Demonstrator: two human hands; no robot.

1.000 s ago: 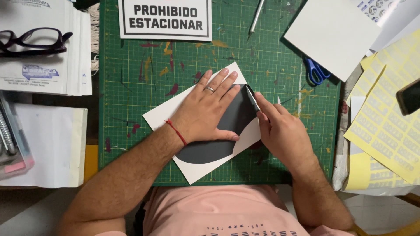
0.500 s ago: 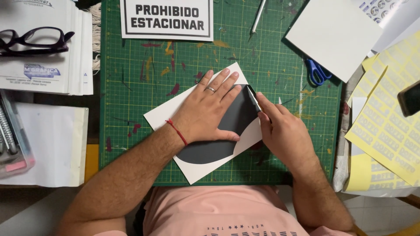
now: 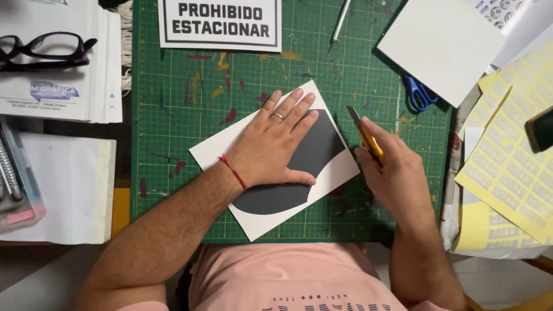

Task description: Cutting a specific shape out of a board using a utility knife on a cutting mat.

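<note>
Left hand: your left hand [image 3: 275,148] lies flat, fingers spread, grip wide, pressing down the white sheet [image 3: 271,161].
Sheet: it sits tilted on the green cutting mat [image 3: 173,144] on the tabletop, with a dark grey shape [image 3: 314,152] on it (partly under your palm).
Right hand: your right hand [image 3: 394,175] has its grip closed around a yellow craft knife [image 3: 366,137], blade just beside the sheet's right edge.
Nearby: blue scissors [image 3: 419,93], black glasses [image 3: 43,50], yellow sticker sheets [image 3: 507,161].
</note>
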